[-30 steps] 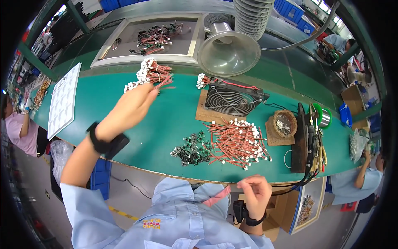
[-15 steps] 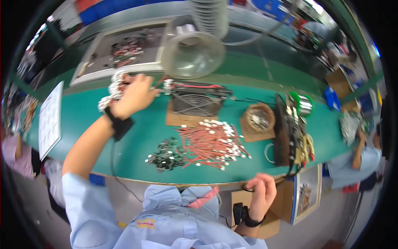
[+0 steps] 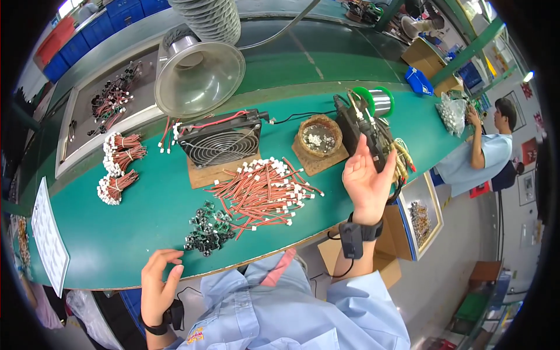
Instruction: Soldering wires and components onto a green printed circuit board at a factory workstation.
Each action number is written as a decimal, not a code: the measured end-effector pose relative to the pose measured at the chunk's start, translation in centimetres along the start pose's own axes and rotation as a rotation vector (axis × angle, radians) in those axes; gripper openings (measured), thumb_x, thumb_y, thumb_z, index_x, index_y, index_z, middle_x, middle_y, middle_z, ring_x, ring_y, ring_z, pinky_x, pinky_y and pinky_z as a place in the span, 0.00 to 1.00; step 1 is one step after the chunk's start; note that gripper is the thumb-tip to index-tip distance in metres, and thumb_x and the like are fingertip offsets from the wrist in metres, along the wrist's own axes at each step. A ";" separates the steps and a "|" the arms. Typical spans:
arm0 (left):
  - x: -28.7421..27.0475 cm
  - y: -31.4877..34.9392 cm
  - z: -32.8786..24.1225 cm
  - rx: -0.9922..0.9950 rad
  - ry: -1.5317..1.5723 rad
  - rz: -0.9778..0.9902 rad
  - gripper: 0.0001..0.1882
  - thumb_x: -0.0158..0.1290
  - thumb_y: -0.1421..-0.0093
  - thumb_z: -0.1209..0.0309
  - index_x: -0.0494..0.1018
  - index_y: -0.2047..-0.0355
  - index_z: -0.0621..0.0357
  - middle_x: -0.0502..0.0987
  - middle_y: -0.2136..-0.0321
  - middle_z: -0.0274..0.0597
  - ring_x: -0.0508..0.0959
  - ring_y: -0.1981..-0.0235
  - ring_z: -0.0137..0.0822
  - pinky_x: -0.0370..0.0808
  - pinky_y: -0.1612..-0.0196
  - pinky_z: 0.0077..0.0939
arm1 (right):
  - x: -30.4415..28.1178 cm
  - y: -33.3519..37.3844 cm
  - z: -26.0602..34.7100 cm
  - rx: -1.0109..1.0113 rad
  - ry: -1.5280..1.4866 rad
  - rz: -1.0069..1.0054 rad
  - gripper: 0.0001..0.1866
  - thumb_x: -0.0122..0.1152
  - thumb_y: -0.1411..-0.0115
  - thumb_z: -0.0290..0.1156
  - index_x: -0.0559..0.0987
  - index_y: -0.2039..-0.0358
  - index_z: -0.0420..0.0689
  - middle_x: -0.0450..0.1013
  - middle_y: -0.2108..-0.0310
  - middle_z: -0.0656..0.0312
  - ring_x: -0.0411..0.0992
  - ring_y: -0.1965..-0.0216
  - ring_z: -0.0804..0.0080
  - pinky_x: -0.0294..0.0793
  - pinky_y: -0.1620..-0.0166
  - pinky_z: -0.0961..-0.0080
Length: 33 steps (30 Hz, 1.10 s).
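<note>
At the table's front edge, my left hand (image 3: pixel 157 287) is empty, thumb and fingers apart. It is nearest a heap of small green circuit boards (image 3: pixel 207 229). My right hand (image 3: pixel 369 182) is over the right part of the table, palm turned up and fingers spread, holding nothing. Just beyond it are the soldering irons (image 3: pixel 368 119) in a dark holder; whether the hand touches them I cannot tell. Between my hands lies a pile of short red-brown wires (image 3: pixel 256 192) with white connectors. Several tied bundles of such wires (image 3: pixel 121 153) lie at the left.
A black fan (image 3: pixel 220 146) stands on a wooden board, beside a round pot (image 3: pixel 319 136) of whitish bits. Behind are a clear extraction hood (image 3: pixel 200 79), a framed tray (image 3: pixel 76 125) and a green-rimmed solder spool (image 3: pixel 382 102). A white sheet (image 3: pixel 48 236) stands at left. A person (image 3: pixel 481 149) works at right.
The view has turned. My left hand has come back from the wire bundles to the front edge, leaving them on the table. My right hand has risen toward the soldering irons and opened.
</note>
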<state>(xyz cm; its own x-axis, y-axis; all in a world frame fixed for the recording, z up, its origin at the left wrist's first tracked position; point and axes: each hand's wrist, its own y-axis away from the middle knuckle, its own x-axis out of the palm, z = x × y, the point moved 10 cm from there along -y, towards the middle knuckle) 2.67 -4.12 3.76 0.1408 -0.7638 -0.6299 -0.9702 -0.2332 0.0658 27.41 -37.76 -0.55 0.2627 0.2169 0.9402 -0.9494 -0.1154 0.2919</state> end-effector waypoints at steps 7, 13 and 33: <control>-0.4 0.4 0.6 0.016 0.137 -0.097 0.08 0.49 0.46 0.78 0.72 0.65 0.68 0.75 0.68 0.49 0.75 0.68 0.40 0.70 0.61 0.28 | 3.5 1.7 2.7 -0.447 0.465 0.152 0.26 0.50 0.40 0.44 0.68 0.49 0.36 0.72 0.55 0.52 0.71 0.65 0.72 0.71 0.60 0.76; 1.0 0.5 1.1 0.050 0.023 -0.139 0.08 0.52 0.45 0.76 0.73 0.65 0.65 0.75 0.66 0.48 0.74 0.65 0.44 0.69 0.59 0.32 | 2.2 10.0 -0.1 -0.775 1.379 0.162 0.24 0.53 0.42 0.29 0.67 0.44 0.38 0.71 0.56 0.53 0.72 0.62 0.72 0.71 0.59 0.77; 1.1 0.9 -2.4 0.102 -0.066 -0.298 0.05 0.51 0.46 0.79 0.72 0.68 0.65 0.74 0.68 0.49 0.74 0.65 0.45 0.68 0.59 0.31 | 9.1 7.3 -2.0 -0.850 2.146 0.626 0.17 0.61 0.52 0.15 0.72 0.61 0.46 0.72 0.66 0.57 0.73 0.71 0.67 0.70 0.68 0.79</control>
<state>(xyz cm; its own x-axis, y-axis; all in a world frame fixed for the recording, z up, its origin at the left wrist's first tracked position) 2.46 -6.63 5.00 0.4123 -0.6293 -0.6588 -0.9032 -0.3770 -0.2052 22.57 -34.72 9.78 0.0872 0.6808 -0.7273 -0.7929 -0.3946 -0.4644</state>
